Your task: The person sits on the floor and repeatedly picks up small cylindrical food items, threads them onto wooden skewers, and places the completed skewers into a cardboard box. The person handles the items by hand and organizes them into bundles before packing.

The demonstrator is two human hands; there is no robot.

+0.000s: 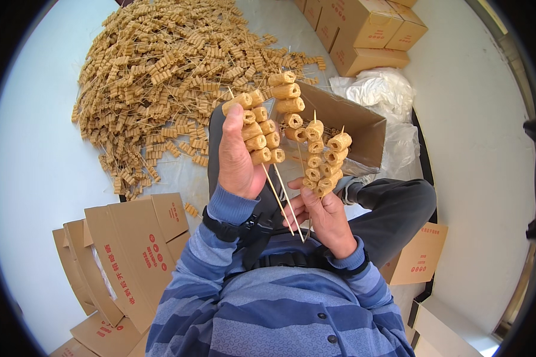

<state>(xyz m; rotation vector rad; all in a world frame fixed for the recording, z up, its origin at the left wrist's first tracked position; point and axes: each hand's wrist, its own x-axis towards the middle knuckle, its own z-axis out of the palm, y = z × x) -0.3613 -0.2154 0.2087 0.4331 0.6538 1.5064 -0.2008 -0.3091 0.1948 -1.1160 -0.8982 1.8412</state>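
Observation:
My left hand (238,157) is closed round skewers of tan, hollow rolls (256,128), its thumb along their left side. Their bare wooden sticks slant down toward my lap. In my right hand (327,223), more skewers of the same rolls (327,157) are gripped near their lower end, pointed tips up. Between these two bunches stands another skewer of rolls (289,104); I cannot tell which hand holds it. Just beyond my hands is an open cardboard box (357,122) with some skewers inside, partly hidden by the rolls.
A large heap of skewered rolls (155,77) covers the floor at the far left. Flattened cartons (131,256) lean at the near left. Closed boxes (369,30) are stacked at the far right, beside crumpled clear plastic (378,92). Another carton (420,256) stands by my right knee.

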